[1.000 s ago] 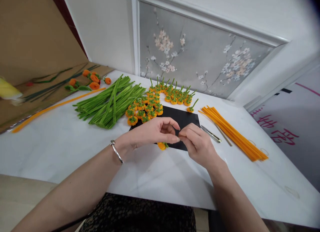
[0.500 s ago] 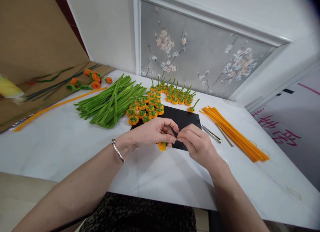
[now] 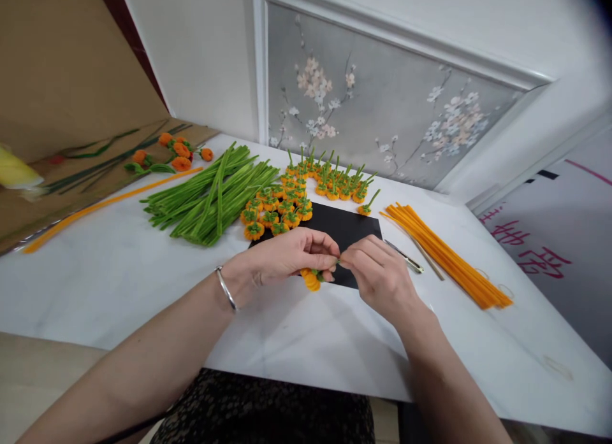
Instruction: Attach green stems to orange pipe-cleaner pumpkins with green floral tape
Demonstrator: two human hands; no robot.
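A small orange pumpkin-like piece (image 3: 312, 280) with green on its right side hangs below the fingers of my left hand (image 3: 291, 253), which is closed on it. My right hand (image 3: 375, 269) meets the left fingertips, pinching a thin green stem end whose detail is tiny. Both hands are over the front part of a black mat (image 3: 351, 224). Just behind my left hand stand several finished orange pieces with green tops (image 3: 287, 208). One more orange piece (image 3: 364, 209) stands alone behind the mat's right part.
Green fuzzy stems (image 3: 210, 195) lie in a heap at left, orange ones (image 3: 444, 253) in a bundle at right. Tweezers (image 3: 405, 257) lie beside the mat. Orange flowers (image 3: 182, 156), a long orange strip (image 3: 109, 205) and a yellow bottle (image 3: 16, 169) are further left.
The orange piece under my left fingers has tilted and shows more of its ribbed side and green part. Both hands keep nearly the same place, fingertips together.
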